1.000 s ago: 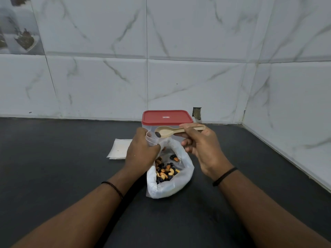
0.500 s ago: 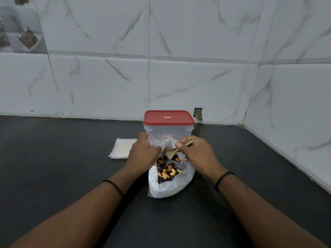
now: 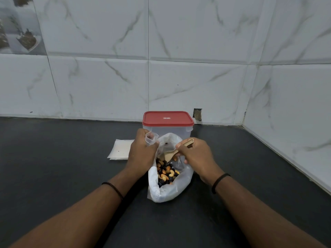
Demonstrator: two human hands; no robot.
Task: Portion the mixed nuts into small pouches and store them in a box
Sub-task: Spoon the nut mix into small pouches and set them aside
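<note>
A white plastic bag [image 3: 170, 190] lies open on the dark counter, with mixed nuts [image 3: 165, 171] showing inside. My left hand [image 3: 141, 154] grips a small clear pouch [image 3: 151, 138], whose open mouth sticks up above my fingers beside the bag. My right hand [image 3: 194, 158] pinches the handle of a wooden spoon [image 3: 176, 151], and the spoon's bowl dips into the bag over the nuts. Behind the bag stands a clear box with a red lid [image 3: 168, 119], closed.
A flat stack of white pouches [image 3: 120, 149] lies on the counter to the left of my left hand. The dark counter [image 3: 53, 167] runs to a marble-tiled wall behind and a corner wall on the right.
My right hand has brought the spoon down from above the box front into the bag of nuts. My left hand has kept the pouch in place.
</note>
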